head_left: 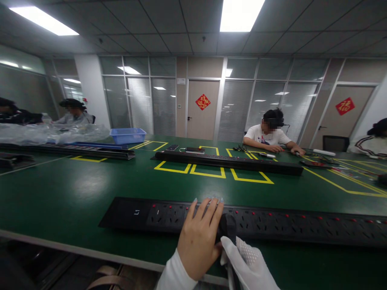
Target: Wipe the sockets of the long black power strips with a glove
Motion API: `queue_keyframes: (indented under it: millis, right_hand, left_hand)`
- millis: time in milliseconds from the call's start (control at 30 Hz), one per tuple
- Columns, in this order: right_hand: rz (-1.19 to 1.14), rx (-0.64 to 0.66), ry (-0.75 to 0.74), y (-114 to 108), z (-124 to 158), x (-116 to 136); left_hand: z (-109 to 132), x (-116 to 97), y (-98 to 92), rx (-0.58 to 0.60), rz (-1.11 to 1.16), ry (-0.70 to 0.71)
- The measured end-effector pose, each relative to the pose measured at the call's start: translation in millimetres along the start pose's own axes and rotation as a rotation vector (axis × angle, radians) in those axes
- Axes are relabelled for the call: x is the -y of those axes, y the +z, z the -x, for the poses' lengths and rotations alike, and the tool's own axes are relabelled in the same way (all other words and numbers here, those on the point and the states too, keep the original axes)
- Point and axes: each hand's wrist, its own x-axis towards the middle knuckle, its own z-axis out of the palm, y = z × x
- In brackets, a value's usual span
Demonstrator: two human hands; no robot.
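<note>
A long black power strip (272, 223) with a row of sockets and small red lights lies along the near side of the green table. My bare left hand (198, 237) rests on the strip, its fingers stretched out across the sockets. Beside it, my right hand (246, 262), in a white dotted glove, grips a black plug (229, 225) at the strip. A cable hangs down below that hand. Whether the plug's pins sit in a socket is hidden. The strip's left end carries the marking L1.
Farther back lies another black strip (229, 159) amid yellow tape outlines. A blue bin (128, 135), clear plastic bags (54, 133) and metal channels (90, 149) are at the left. Across the table sits a co-worker (269, 133); others are at both sides. The table edge (90, 254) runs close in front.
</note>
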Motion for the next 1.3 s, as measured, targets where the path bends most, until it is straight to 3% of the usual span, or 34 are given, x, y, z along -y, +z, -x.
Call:
queue_keyframes:
  millis: [600, 1300]
  right_hand:
    - [0.017, 0.02, -0.024, -0.5, -0.6, 1.4]
    - [-0.025, 0.04, 0.08, -1.1, -0.2, 0.1]
  left_hand:
    - [-0.5, 0.6, 1.4, 0.029, -0.008, -0.003]
    - [0.2, 0.5, 1.2, -0.026, 0.001, -0.005]
